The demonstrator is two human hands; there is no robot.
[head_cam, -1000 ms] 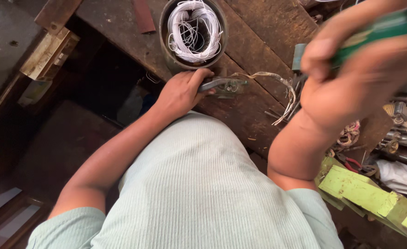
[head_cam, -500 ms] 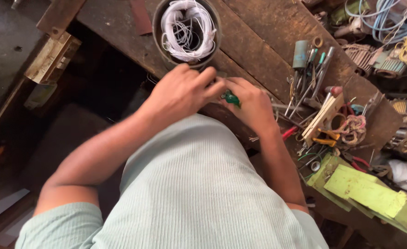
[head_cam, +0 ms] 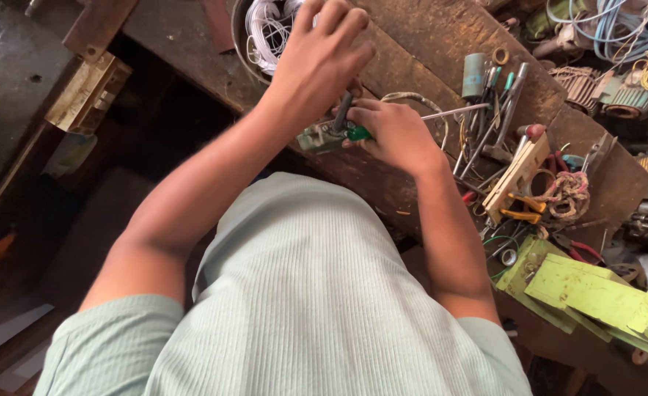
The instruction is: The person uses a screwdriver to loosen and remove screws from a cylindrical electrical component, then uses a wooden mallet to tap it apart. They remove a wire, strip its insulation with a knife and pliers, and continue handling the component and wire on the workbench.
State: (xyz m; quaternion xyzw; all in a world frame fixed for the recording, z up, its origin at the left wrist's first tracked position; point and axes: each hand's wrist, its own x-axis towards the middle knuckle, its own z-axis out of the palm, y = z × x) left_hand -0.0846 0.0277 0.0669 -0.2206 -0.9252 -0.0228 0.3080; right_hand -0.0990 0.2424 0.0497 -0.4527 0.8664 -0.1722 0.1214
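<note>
Green-handled tool (head_cam: 358, 133) seemingly between fingers (head_cam: 371, 117)

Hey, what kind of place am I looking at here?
Probably a small electrical repair workshop: a worn wooden workbench, a heap of screwdrivers and hand tools, and a bowl of coiled white wire.
</note>
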